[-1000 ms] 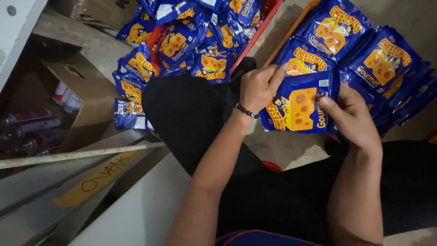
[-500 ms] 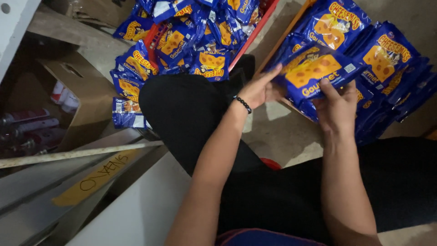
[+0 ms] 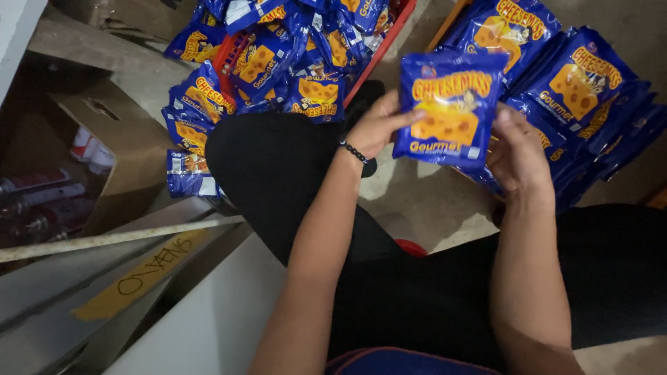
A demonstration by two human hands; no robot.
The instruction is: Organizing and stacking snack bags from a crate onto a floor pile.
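Blue snack bag (image 3: 448, 111), yellow cheese pic, upright btwn both hands.

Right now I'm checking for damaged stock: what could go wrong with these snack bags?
The blue snack packet is held only by its edges between the left hand and right hand, so it might slip onto the dusty floor. The heaped pile spills over the red crate; those bags could get crushed.
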